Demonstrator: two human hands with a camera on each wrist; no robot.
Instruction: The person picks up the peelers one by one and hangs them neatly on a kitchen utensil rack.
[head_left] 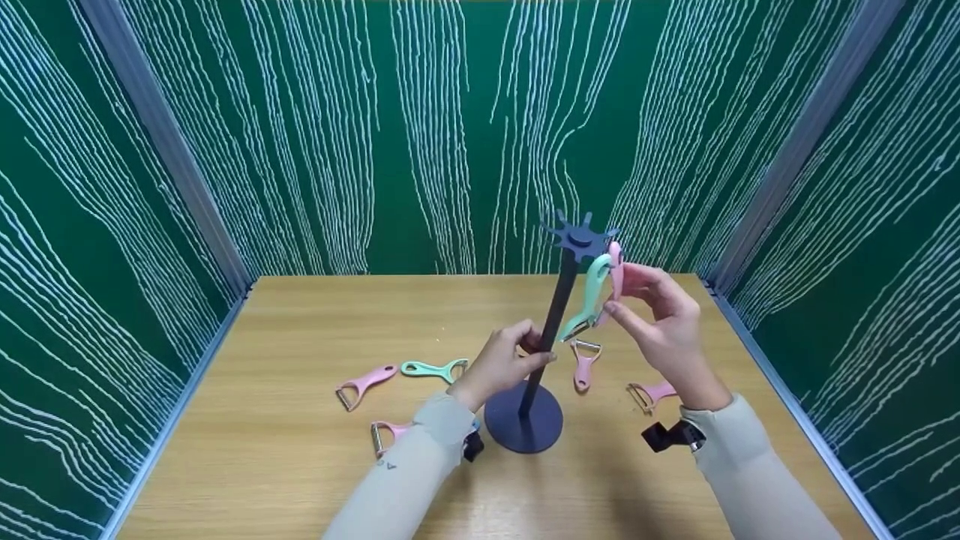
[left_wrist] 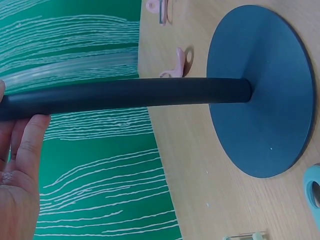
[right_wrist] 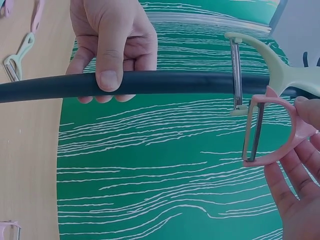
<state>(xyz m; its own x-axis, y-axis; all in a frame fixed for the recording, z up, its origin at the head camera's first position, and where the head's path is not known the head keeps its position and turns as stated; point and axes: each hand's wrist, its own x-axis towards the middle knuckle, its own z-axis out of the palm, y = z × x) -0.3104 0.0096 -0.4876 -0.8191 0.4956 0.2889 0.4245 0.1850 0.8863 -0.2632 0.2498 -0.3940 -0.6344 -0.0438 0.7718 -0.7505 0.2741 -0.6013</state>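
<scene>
A black stand has a round base [head_left: 523, 420], a tall pole [head_left: 556, 311] and a star-shaped ring of hooks [head_left: 581, 238] on top. My left hand [head_left: 499, 367] grips the pole at mid-height, thumb across it in the right wrist view. From a hook on the right side hangs a mint green peeler [head_left: 595, 285], blade end down. Right beside it, my right hand [head_left: 667, 322] pinches a pink peeler [right_wrist: 285, 150] between thumb and fingers. Its handle end is up at the hooks, and its blade end overlaps the green peeler's in the right wrist view.
Around the base on the wooden table [head_left: 300, 315] lie pink peelers, one at the left [head_left: 365, 386], another right of the pole [head_left: 584, 367], and one by the right wrist [head_left: 652, 394]. A green peeler [head_left: 431, 369] lies left of the pole. Another pink peeler [head_left: 384, 435] is partly under the left forearm.
</scene>
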